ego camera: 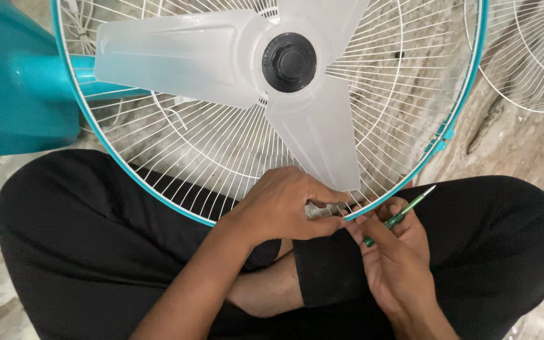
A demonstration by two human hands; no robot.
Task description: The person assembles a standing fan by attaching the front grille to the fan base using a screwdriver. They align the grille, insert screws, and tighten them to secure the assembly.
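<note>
A fan lies across my lap: white wire guard (221, 151) with a teal rim (454, 116), translucent white blades (184, 53) and a black hub cap (289, 62). My left hand (284, 204) rests on the near edge of the guard, with thumb and fingers pinched at the rim. My right hand (398, 252) is just beside it under the rim, holding a small green screwdriver (404, 213) whose metal tip points up and to the right. What the fingertips pinch is hidden.
The fan's teal base and stem (14, 82) lie at the left. A second white wire guard (530, 56) lies on the stone floor (524, 145) at the upper right. My crossed legs in black trousers (70, 252) fill the lower frame.
</note>
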